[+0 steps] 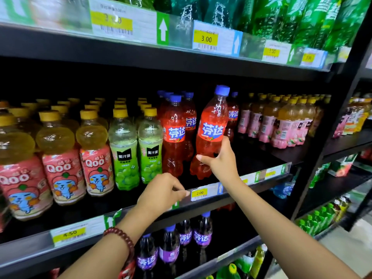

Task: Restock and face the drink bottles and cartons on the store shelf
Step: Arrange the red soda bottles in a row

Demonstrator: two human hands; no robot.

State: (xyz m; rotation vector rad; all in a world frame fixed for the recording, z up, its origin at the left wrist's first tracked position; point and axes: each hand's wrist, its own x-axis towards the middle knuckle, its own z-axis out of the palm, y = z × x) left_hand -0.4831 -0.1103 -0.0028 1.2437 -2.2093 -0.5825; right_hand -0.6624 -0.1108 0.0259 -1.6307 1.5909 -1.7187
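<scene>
bright and evenly lit from above, colours saturated. glare on the upper price strip (181,35) and bottle shoulders. deep shadow at the back of the middle shelf (261,158). blurred at the top-left corner, sharper mid-frame. wide-angle bowing toward the edges.

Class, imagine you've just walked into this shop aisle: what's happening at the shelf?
A person is stocking drinks. The right hand grips a red soda bottle by its lower half, tilted, at the middle shelf's front next to another red bottle. The left hand, fingers curled, pinches the price tag strip on the shelf edge. Rows of yellow-capped juice bottles stand to the left.
</scene>
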